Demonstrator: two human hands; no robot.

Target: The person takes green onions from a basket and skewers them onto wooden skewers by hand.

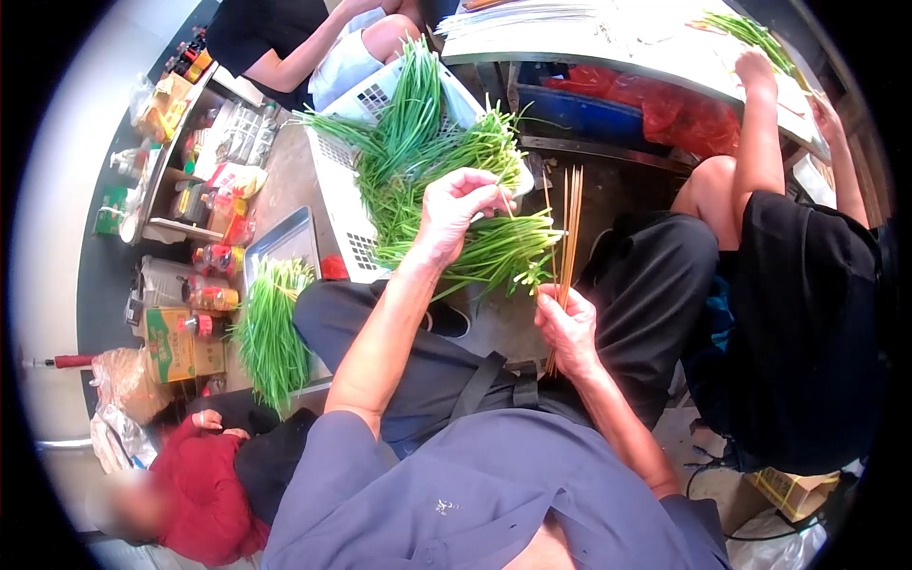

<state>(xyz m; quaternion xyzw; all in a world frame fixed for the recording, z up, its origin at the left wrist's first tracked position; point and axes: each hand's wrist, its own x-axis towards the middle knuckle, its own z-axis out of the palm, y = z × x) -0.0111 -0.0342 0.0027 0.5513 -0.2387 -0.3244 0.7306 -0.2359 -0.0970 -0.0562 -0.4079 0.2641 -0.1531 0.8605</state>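
Note:
A white plastic basket (332, 185) in front of me is heaped with long green stalks (408, 142). Over its near right side is my left hand (461, 204), thumb and fingers pinched on a thin pale stalk. Just below it, a bunch of cut stalks (503, 249) points its pale ends to the right. My right hand (568, 328) is closed around several thin wooden skewers (570, 228), which stand upright out of the fist. One skewer leans apart from the others, beside the stalk ends.
At the left, a metal tray (290, 237) holds another bundle of green stalks (274, 332), near shelves of bottles (218, 258). A long table (570, 33) stands ahead. Co-workers sit at the right (807, 313), the top left (275, 47) and the lower left (204, 484).

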